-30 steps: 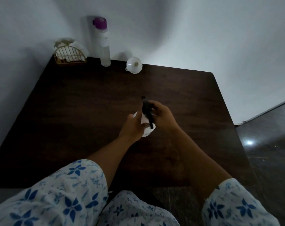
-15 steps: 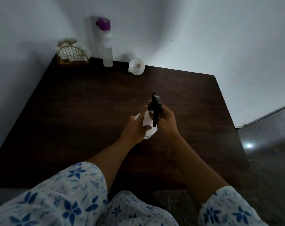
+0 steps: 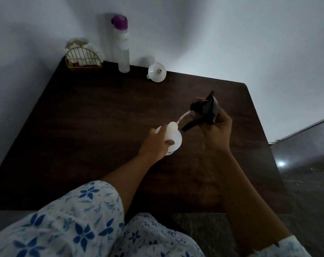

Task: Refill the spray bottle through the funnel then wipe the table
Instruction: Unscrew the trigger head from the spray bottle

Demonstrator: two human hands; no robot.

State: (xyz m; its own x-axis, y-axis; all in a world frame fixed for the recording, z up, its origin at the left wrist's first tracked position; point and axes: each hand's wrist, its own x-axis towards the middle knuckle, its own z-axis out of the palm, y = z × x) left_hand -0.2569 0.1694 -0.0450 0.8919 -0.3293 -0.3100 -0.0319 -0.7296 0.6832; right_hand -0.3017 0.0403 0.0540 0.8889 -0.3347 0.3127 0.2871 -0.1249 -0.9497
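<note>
At the dark counter [image 3: 101, 117], the left hand [image 3: 154, 144] grips the white spray bottle [image 3: 174, 134]. The right hand [image 3: 216, 130], just beside it, holds the black trigger head [image 3: 204, 110] off the bottle's neck.

plastics, dark wood grain, printed cloth

the spray bottle [image 3: 173, 134] in the left grip [image 3: 155, 143] is smooth, milky, translucent plastic. the trigger head [image 3: 204, 110] in the right grip [image 3: 217, 130] is black plastic with a slight gloss, and its dip tube [image 3: 183, 117] is thin and clear. under both grips the desk [image 3: 101, 127] shows dark wood grain with a dull sheen. beyond the grips, the funnel [image 3: 157, 72] is frosted white plastic and the basket [image 3: 83, 59] is gold-coloured wire. behind the left grip, the sleeve [image 3: 74, 219] is soft printed cloth. right of the right grip, the floor [image 3: 306, 164] is glossy.
</note>
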